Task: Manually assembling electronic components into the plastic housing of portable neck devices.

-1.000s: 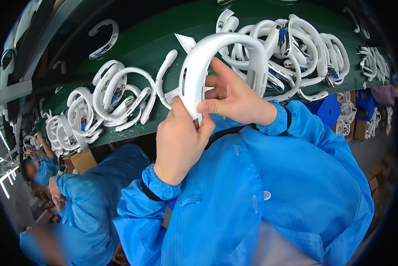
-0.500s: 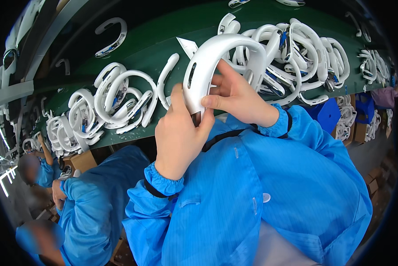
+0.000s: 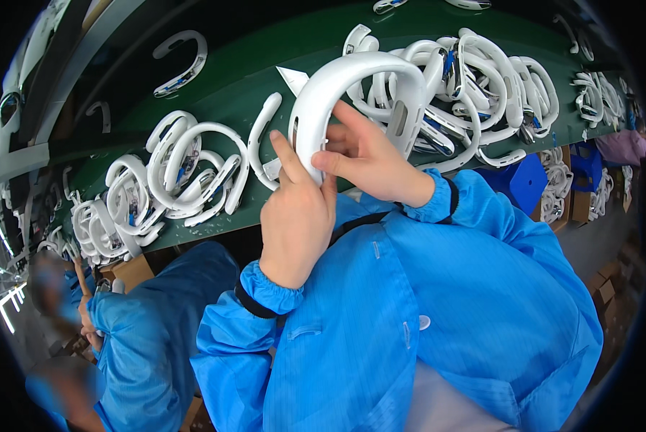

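Note:
Held up over the near edge of the green bench is a white, curved neck fan (image 3: 351,66), its open loop facing down. My right hand (image 3: 373,162) grips one end, thumb on the outer face and fingers inside the curve. At that same end, my left hand (image 3: 295,223) is closed on the lower tip, with one finger pointing up along the side. A grey slotted vent shows on the inner face of the far arm. The left fingertips are partly hidden behind the fan.
Many similar white fans lie in heaps on the green bench (image 3: 229,97), one pile (image 3: 193,169) at left and another (image 3: 481,86) at right. Blue bins (image 3: 513,183) and cardboard boxes stand below at right. Co-workers in blue (image 3: 146,338) sit at left.
The fan has turned slightly, so the slot on its outer side is now seen edge-on. One finger of my left hand has straightened away from the fan.

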